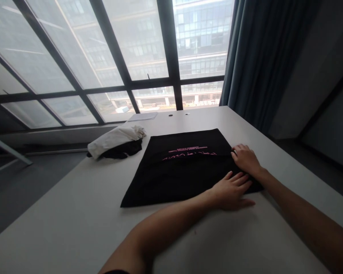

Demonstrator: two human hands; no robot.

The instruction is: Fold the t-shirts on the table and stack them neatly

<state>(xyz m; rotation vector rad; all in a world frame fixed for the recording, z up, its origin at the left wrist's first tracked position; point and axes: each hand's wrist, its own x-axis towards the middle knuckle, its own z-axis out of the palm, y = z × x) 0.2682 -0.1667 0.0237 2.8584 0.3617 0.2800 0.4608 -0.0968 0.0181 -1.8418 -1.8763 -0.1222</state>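
Cloth [180, 177] lies right of the bundle [114, 140], smoothing apparently in hand; left hand [231, 191] spread on it, gripping nothing, right hand [246, 160] curled at its edge, hold unclear; next calls for even pressure

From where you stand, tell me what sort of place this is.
Probably an office or workroom: a broad white table stands by large dark-framed windows facing a glass-fronted building, with a blue curtain beside them.
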